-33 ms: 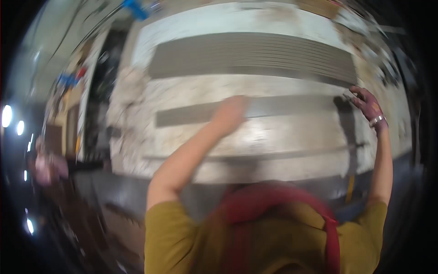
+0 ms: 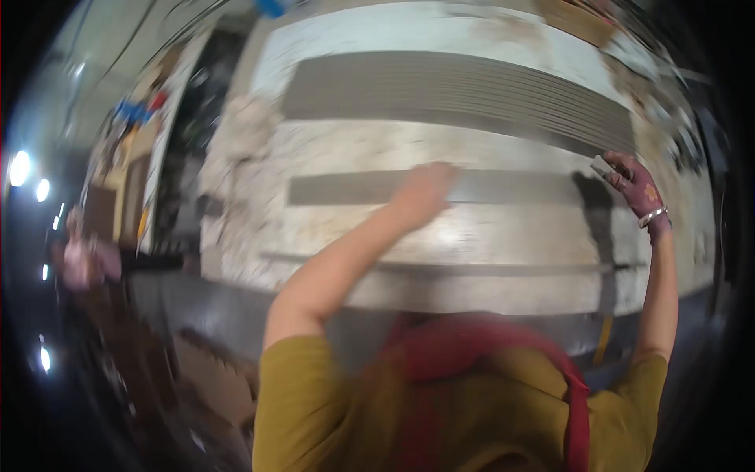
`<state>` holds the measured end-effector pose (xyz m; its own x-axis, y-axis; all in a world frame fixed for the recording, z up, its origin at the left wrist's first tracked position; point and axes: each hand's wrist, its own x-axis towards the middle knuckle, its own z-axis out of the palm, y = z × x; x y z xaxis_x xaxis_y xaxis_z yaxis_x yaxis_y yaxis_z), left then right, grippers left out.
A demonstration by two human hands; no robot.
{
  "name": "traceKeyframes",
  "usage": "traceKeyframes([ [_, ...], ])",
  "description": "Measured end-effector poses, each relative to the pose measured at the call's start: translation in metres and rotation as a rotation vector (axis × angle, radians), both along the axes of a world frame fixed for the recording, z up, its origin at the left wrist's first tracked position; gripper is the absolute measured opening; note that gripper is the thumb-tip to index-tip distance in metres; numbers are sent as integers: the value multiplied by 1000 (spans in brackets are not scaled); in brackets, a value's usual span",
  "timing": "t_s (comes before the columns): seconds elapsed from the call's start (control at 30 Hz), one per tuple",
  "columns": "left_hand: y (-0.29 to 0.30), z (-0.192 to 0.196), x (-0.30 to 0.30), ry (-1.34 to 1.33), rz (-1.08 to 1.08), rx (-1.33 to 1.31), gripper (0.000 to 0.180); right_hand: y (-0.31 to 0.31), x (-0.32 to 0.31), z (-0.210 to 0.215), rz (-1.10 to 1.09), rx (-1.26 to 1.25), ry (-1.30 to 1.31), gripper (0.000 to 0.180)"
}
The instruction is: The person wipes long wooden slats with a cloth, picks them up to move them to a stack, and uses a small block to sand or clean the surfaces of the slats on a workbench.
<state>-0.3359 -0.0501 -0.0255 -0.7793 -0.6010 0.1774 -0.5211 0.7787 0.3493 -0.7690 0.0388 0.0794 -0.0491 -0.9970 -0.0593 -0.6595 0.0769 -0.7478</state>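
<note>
Across the worktable lies a flat grey strip [image 2: 511, 186], and my bare left hand [image 2: 429, 191] is over its middle, seeming to touch it. Motion blur hides how its fingers are set. My right hand [image 2: 633, 185], in a maroon glove with a bracelet at the wrist, pinches a small pale flat piece [image 2: 603, 169] between thumb and fingers, beside the right end of the strip. Beyond the strip sits a wide stack of long grey strips [image 2: 440, 86], its ridged edges running left to right. Closer to me lies a thin dark rod [image 2: 503, 270].
The pale, stained worktable [image 2: 354, 228] has a crumpled whitish heap [image 2: 244, 130] at its left side. A brown box [image 2: 578, 20] stands at the far right, near cluttered items. Another person [image 2: 90, 259] is at the left, their arm reaching toward the table.
The view has shifted, so the table and strips sit farther right in the picture. My left hand has slid slightly rightward along the strip. The right hand still pinches the pale piece.
</note>
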Motion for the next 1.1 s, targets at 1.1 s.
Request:
traceKeyframes([
  [1.1, -88, 25, 318, 70, 1068, -573, 38, -69, 156, -113, 80, 146, -442, 65],
])
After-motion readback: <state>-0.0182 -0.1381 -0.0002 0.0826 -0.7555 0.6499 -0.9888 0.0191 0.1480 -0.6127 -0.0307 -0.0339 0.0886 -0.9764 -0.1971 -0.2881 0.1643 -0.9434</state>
